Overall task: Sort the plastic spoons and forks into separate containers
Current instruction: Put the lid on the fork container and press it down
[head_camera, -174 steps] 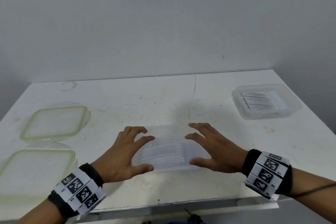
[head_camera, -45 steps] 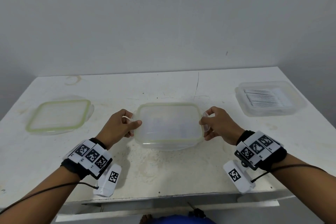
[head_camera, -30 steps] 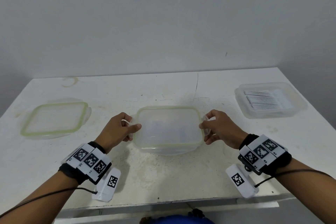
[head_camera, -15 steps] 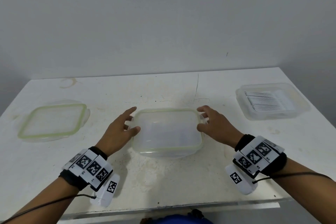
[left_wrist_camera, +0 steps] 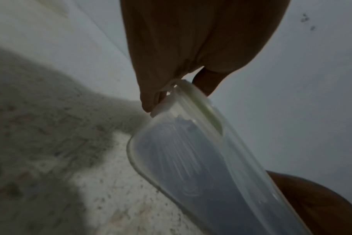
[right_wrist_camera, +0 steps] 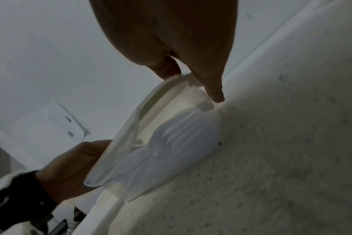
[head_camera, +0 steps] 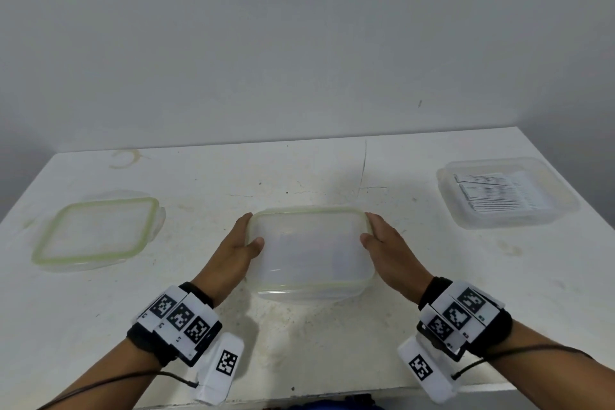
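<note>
Lidded container [head_camera: 309, 251]: clear plastic, green-rimmed lid on; stood on white table [head_camera: 299, 343], near front edge, centre. Pale ribbed cutlery dimly visible through walls in wrist views; spoons or forks, cannot tell.

Left hand [head_camera: 233, 256]: pressed flat against container's left side, fingers straight along the wall, thumb on lid edge.

Right hand [head_camera: 387, 251]: mirrored on right side, fingers extended along the wall, thumb on lid edge. Fingertips [right_wrist_camera: 216, 95] beside the lid's side clip.

Second container [head_camera: 506, 191]: clear, uncovered, far right of table, well apart from the first; held a neat stack of white plastic cutlery [head_camera: 499, 191], kind not discernible.

Spare lid [head_camera: 96, 233]: green-rimmed, lay flat at left of table, apart from both containers.

Wrist bands [head_camera: 179, 319]: black, with printed square markers, on both wrists.
</note>
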{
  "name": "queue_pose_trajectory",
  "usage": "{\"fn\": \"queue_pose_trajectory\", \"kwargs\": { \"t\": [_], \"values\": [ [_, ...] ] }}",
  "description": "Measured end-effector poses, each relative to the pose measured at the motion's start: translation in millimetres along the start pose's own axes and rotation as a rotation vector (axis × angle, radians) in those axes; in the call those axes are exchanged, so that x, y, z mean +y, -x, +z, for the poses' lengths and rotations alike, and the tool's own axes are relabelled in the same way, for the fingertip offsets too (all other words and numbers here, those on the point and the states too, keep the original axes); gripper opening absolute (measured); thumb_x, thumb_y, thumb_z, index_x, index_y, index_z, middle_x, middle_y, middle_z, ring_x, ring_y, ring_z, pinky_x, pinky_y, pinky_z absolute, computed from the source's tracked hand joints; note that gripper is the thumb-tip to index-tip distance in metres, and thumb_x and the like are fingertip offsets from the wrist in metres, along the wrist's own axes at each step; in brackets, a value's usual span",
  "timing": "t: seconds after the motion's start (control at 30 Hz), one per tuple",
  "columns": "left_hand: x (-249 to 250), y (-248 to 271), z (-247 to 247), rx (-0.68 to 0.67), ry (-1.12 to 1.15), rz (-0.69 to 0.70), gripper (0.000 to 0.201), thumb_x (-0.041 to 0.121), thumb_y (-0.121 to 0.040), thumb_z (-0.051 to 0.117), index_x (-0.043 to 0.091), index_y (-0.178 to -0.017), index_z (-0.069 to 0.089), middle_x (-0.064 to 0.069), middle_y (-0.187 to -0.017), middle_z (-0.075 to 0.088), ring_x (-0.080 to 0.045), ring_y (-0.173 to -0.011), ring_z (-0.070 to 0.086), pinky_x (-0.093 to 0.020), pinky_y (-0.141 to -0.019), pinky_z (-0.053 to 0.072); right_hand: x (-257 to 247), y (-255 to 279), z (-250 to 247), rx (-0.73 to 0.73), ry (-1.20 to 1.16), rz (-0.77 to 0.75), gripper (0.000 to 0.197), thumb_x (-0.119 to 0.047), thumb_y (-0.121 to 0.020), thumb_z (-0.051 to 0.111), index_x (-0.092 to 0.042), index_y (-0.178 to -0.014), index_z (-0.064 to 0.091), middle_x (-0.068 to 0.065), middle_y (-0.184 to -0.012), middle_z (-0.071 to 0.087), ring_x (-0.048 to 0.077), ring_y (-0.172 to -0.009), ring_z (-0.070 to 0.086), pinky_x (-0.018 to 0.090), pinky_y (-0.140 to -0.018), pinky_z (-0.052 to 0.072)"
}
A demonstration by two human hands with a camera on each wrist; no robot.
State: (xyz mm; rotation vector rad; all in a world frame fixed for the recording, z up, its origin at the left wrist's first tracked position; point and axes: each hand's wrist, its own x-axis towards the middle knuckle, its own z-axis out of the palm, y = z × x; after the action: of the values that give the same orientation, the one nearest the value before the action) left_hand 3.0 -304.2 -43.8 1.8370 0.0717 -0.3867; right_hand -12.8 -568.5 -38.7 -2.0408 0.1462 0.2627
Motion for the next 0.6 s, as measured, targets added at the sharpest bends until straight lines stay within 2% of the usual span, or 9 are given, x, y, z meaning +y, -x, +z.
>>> {"fn": "queue_pose_trajectory", "kwargs": {
  "t": [0.07,0.13,0.23,0.33,0.4,0.43,0.47,0.53,0.6],
  "values": [
    [-2,-1,-1,0.006,0.111,-0.019,0.047,0.025,-0.089,0.056,0.025,-0.134,0.043,0.001,-0.126,0.057,-0.022,-0.118,0.055,-0.038,-0.092,0.05,2,0,5,0.009,-0.114,0.033,0.037,-0.019,-0.101,0.039,-0.019,-0.138,0.039,-0.003,-0.125,0.055,0.016,-0.113,0.053,0.034,-0.096,0.044],
    [-5,-4,-1,0.002,0.188,-0.045,0.054,0.029,-0.081,0.056,0.025,-0.133,0.044,-0.001,-0.127,0.057,-0.023,-0.117,0.056,-0.04,-0.092,0.051,5,0,8,-0.021,-0.153,0.04,0.043,-0.025,-0.101,0.041,-0.021,-0.143,0.031,-0.005,-0.128,0.053,0.014,-0.115,0.052,0.035,-0.1,0.043],
    [-6,-4,0,-0.028,0.179,-0.032,0.056,0.031,-0.08,0.055,0.026,-0.134,0.042,-0.001,-0.127,0.056,-0.023,-0.118,0.056,-0.042,-0.094,0.05,5,0,6,-0.058,-0.186,0.041,0.046,-0.026,-0.102,0.042,-0.022,-0.145,0.027,-0.006,-0.127,0.052,0.011,-0.113,0.052,0.031,-0.097,0.043],
    [-1,-8,-1,-0.046,0.02,-0.003,0.056,0.024,-0.089,0.052,0.025,-0.142,0.031,0.003,-0.135,0.048,-0.02,-0.123,0.048,-0.037,-0.1,0.043,4,-6,1,-0.085,-0.026,0.005,0.053,-0.026,-0.1,0.044,-0.019,-0.148,0.023,-0.002,-0.138,0.046,0.016,-0.119,0.049,0.031,-0.101,0.041],
    [5,-16,-2,-0.029,-0.187,0.056,0.054,0.013,-0.097,0.047,0.022,-0.147,0.027,0.009,-0.143,0.034,-0.013,-0.13,0.036,-0.031,-0.108,0.032,0,-16,-6,-0.079,0.21,-0.091,0.057,-0.026,-0.098,0.048,-0.015,-0.149,0.025,0.0,-0.144,0.039,0.018,-0.128,0.042,0.031,-0.106,0.035],
    [7,-21,-1,-0.012,-0.325,0.115,0.052,0.014,-0.098,0.046,0.02,-0.146,0.029,0.009,-0.144,0.032,-0.011,-0.131,0.033,-0.028,-0.109,0.027,-3,-22,-9,-0.074,0.31,-0.156,0.056,-0.027,-0.097,0.05,-0.012,-0.147,0.029,0.002,-0.145,0.038,0.019,-0.131,0.04,0.031,-0.107,0.034],
    [10,-26,1,0.003,-0.446,0.185,0.047,0.018,-0.099,0.047,0.019,-0.144,0.034,0.008,-0.143,0.034,-0.011,-0.13,0.034,-0.025,-0.108,0.027,-6,-28,-10,-0.077,0.37,-0.208,0.052,-0.028,-0.098,0.05,-0.011,-0.144,0.034,0.003,-0.144,0.041,0.02,-0.13,0.041,0.03,-0.106,0.034],
    [14,-35,9,0.019,-0.616,0.292,0.045,0.038,-0.097,0.045,0.016,-0.137,0.045,0.003,-0.136,0.047,-0.015,-0.123,0.043,-0.023,-0.099,0.031,-12,-40,-8,-0.1,0.415,-0.265,0.044,-0.033,-0.099,0.049,-0.01,-0.136,0.045,0.004,-0.136,0.051,0.021,-0.121,0.049,0.029,-0.097,0.038],
    [15,-42,17,0.051,-0.72,0.342,0.063,0.058,-0.088,0.028,0.016,-0.128,0.052,0.001,-0.124,0.056,-0.018,-0.111,0.05,-0.028,-0.091,0.037,-14,-50,-1,-0.08,0.424,-0.29,0.032,-0.036,-0.099,0.048,-0.011,-0.119,0.056,0.003,-0.115,0.063,0.02,-0.101,0.057,0.028,-0.081,0.04]
  ]
}}
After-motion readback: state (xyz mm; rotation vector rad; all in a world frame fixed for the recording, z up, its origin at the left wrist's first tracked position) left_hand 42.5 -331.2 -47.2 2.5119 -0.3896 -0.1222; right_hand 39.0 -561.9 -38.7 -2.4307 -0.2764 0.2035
